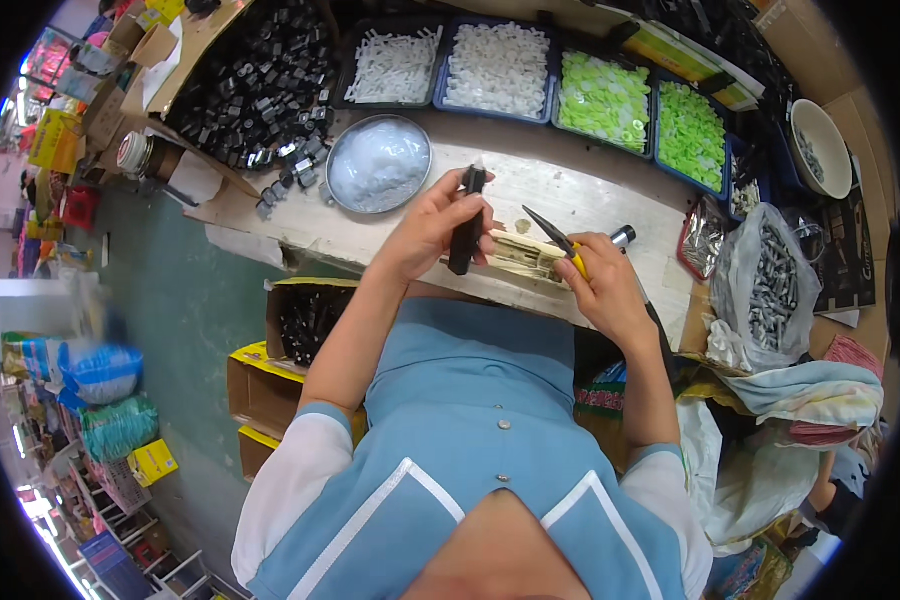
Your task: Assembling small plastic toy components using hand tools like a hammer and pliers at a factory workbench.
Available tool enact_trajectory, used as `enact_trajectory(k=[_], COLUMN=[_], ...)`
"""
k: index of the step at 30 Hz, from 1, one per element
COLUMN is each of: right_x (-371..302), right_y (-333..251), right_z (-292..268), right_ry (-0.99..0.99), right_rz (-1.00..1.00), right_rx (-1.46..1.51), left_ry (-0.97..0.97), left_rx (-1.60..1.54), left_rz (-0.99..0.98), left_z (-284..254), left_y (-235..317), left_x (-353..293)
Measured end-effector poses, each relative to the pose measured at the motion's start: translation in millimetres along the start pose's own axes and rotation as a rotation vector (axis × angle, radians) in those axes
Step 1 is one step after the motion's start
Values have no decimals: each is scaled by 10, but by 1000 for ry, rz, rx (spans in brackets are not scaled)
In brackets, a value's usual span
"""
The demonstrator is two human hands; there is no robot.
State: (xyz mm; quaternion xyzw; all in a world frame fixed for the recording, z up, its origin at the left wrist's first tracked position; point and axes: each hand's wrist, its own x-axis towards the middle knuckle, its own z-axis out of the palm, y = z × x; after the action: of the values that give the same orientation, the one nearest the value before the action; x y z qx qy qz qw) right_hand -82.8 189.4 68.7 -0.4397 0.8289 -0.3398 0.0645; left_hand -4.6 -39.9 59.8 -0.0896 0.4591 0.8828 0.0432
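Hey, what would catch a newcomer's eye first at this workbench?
Probably the trays of bright green parts at the bench's far edge, right of the white ones. Nearer, the left hand grips a black tube upright, while the right hand holds yellow-handled pliers.

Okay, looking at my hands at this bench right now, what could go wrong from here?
The pointed tool in your right hand aims toward your left hand, which holds the black tube; a slip might jab your fingers. The round metal dish sits just beyond your left hand, so a wide reach could knock it.
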Motion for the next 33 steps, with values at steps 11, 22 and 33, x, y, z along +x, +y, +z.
enact_trajectory(k=[11, 22, 33], right_x=[220, 225, 215], right_y=[-232, -329, -340], right_z=[94, 109, 160], right_ry=[-41, -108, -140], right_rz=[-45, -18, -4], right_rx=[7, -17, -2], left_ry=[67, 200, 293], left_rx=[157, 459, 769], left_rz=[173, 285, 419], left_z=[46, 110, 170], left_y=[-113, -161, -168], left_x=[-192, -233, -275])
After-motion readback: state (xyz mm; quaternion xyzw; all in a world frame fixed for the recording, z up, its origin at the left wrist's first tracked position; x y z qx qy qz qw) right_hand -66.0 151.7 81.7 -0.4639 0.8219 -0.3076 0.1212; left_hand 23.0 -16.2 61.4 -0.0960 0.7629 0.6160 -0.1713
